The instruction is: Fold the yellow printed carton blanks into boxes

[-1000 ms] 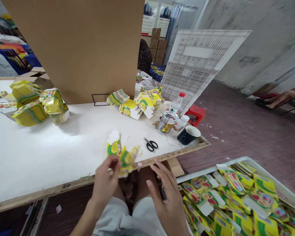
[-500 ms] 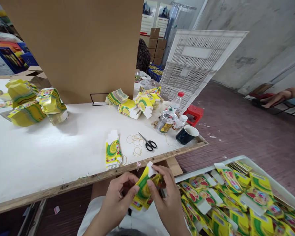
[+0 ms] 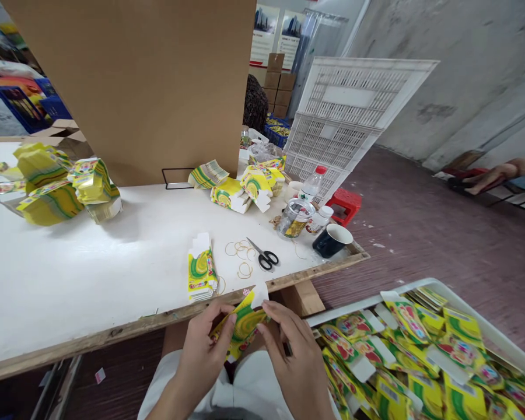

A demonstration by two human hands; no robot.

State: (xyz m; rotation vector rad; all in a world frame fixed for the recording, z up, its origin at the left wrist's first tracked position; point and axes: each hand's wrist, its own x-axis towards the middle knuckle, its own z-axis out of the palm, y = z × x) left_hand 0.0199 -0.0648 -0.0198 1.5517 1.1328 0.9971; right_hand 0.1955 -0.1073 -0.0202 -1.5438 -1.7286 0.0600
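Note:
Above my lap, just off the table's front edge, a yellow and green printed carton [image 3: 245, 321] is held between both hands, tilted, with a white flap at its upper end. My left hand [image 3: 207, 341] pinches its left side between thumb and fingers. My right hand [image 3: 291, 344] grips the right side near the white flap; some of its fingertips are hidden. A small stack of flat cartons [image 3: 200, 268] lies on the white table [image 3: 149, 262] beyond my hands. To my right, a pale tub [image 3: 437, 283] holds many such cartons.
Black-handled scissors [image 3: 268, 256] lie beside several rubber bands [image 3: 240, 251]. A dark mug [image 3: 332, 240], a clear jar [image 3: 295, 217] and bottles stand near the right corner. Bundled cartons [image 3: 48, 184] sit at the left. A tall cardboard sheet [image 3: 157, 87] and a white crate [image 3: 336, 111] rise behind.
The carton has turned so its printed face shows more broadly, and it looks flatter. My right hand has shifted slightly left and down along it.

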